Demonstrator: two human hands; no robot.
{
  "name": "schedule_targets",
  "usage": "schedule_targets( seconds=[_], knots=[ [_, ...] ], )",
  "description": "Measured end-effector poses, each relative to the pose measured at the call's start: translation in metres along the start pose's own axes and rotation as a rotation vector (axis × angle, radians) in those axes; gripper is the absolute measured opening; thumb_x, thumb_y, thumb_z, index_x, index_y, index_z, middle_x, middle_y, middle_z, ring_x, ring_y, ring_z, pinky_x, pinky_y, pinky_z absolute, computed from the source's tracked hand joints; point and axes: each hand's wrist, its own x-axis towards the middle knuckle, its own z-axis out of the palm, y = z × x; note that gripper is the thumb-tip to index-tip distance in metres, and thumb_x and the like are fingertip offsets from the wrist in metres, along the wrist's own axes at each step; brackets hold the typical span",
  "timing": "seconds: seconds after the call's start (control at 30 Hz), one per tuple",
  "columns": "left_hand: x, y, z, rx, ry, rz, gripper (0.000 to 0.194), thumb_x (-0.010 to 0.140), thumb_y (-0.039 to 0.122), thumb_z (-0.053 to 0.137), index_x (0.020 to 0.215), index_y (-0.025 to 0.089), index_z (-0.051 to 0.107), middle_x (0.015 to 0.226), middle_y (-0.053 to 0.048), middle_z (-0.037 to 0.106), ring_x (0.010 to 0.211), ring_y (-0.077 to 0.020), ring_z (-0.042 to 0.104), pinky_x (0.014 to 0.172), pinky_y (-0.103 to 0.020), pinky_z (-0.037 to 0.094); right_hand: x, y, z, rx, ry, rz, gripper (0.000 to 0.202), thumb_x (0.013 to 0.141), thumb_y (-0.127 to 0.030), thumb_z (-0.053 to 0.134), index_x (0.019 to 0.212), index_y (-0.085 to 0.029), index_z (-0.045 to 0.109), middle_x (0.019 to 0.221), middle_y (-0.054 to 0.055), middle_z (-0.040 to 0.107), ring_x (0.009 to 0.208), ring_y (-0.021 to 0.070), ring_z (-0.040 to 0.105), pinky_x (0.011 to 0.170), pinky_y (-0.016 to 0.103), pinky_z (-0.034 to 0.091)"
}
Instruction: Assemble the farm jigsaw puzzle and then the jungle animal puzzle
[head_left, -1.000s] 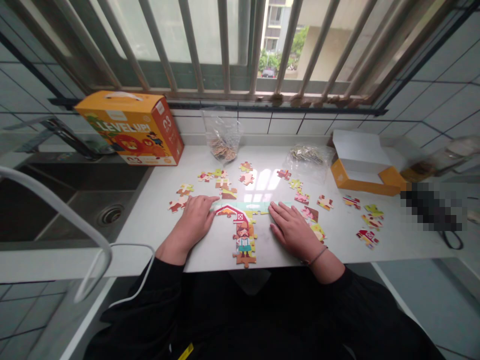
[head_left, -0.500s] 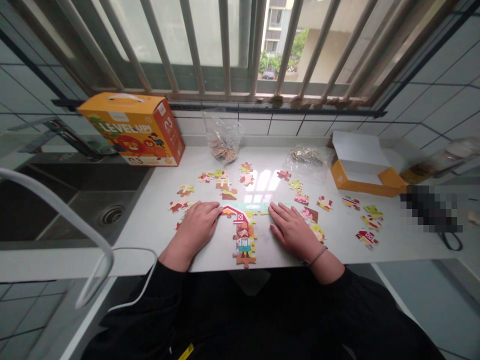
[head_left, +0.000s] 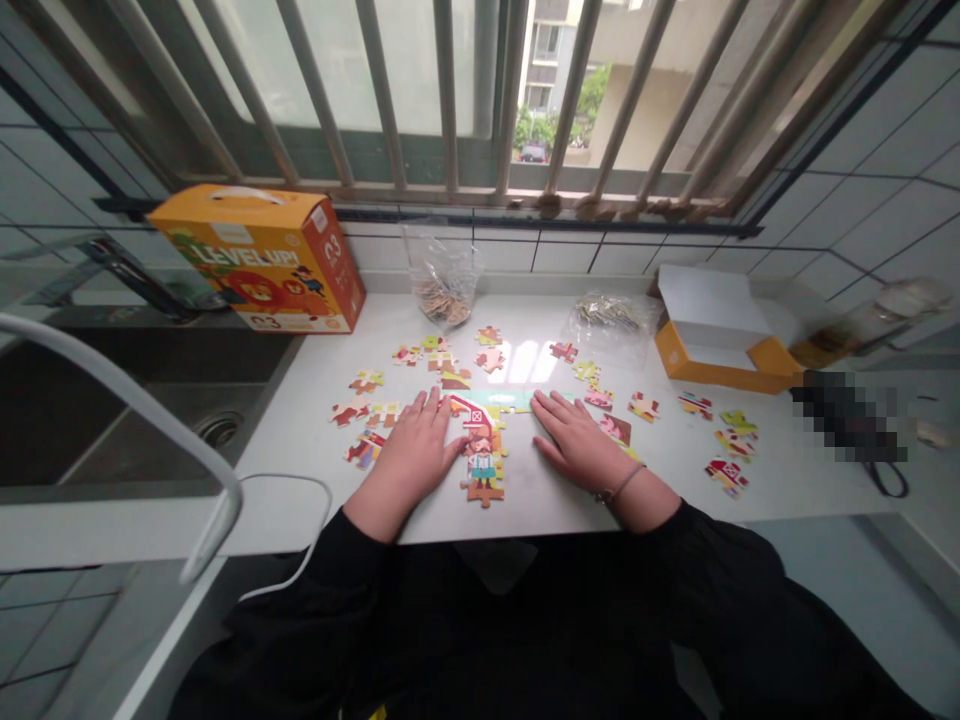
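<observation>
A partly joined jigsaw puzzle [head_left: 484, 462] lies on the white counter between my hands. It shows a farmer figure under a red barn roof, with a pale green strip along its far edge. My left hand [head_left: 418, 440] rests flat on its left side, fingers stretched out, covering part of the strip. Flat on the right end lies my right hand [head_left: 577, 440], its fingers stretched out too. Loose puzzle pieces [head_left: 365, 448] sit left of my left hand, and others, such as a pink and brown piece [head_left: 615, 429], are beside my right hand.
An orange box [head_left: 262, 260] stands back left beside the dark sink [head_left: 150, 400]. Clear bags, one of brown pieces [head_left: 444, 298] and another [head_left: 611, 312], lie at the back. An open orange-and-white box [head_left: 724, 345] is back right. A white cable [head_left: 150, 380] crosses the left side.
The joined puzzle has shifted away from me, toward the window, with both hands on it. My left thumb has spread out beside the farmer figure. The view has shifted slightly.
</observation>
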Motion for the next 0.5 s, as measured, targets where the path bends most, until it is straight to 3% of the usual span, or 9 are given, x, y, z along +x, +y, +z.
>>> schedule_targets(
  seconds=[0.2, 0.37, 0.43, 0.5],
  knots=[
    [0.027, -0.001, -0.003, 0.034, -0.004, -0.022, 0.076, 0.114, 0.053, 0.050, 0.170, 0.003, 0.044, 0.180, -0.031, 0.035, 0.168, -0.0480, 0.036, 0.136, -0.062, 0.033, 0.032, 0.022, -0.006, 0.003, -0.012, -0.011, 0.068, 0.116, -0.045, 0.045, 0.179, -0.021, 0.036, 0.184, 0.016, 0.034, 0.172, 0.0372, 0.031, 0.138, 0.067, 0.028],
    [0.032, 0.001, -0.007, 0.009, -0.002, -0.057, 0.073, 0.114, 0.051, 0.048, 0.170, 0.005, 0.045, 0.182, -0.028, 0.033, 0.170, -0.0458, 0.033, 0.137, -0.063, 0.031, 0.045, 0.023, -0.006, 0.003, 0.006, 0.001, 0.067, 0.115, -0.043, 0.043, 0.178, -0.021, 0.037, 0.184, 0.017, 0.036, 0.171, 0.0376, 0.033, 0.137, 0.069, 0.028],
    [0.030, 0.002, -0.008, -0.005, 0.014, -0.077, 0.070, 0.114, 0.047, 0.046, 0.171, 0.006, 0.044, 0.183, -0.027, 0.032, 0.171, -0.0444, 0.031, 0.138, -0.064, 0.027, 0.042, 0.021, -0.009, 0.015, 0.047, 0.010, 0.067, 0.114, -0.042, 0.045, 0.176, -0.019, 0.041, 0.183, 0.017, 0.037, 0.172, 0.0383, 0.031, 0.137, 0.070, 0.027],
    [0.027, 0.006, -0.009, -0.018, 0.061, -0.081, 0.067, 0.115, 0.039, 0.042, 0.173, 0.007, 0.041, 0.184, -0.025, 0.029, 0.173, -0.0428, 0.027, 0.139, -0.067, 0.023, 0.032, 0.024, -0.017, 0.045, 0.173, 0.057, 0.065, 0.114, -0.041, 0.044, 0.174, -0.016, 0.045, 0.181, 0.018, 0.041, 0.171, 0.0374, 0.033, 0.137, 0.068, 0.028]
  ],
)
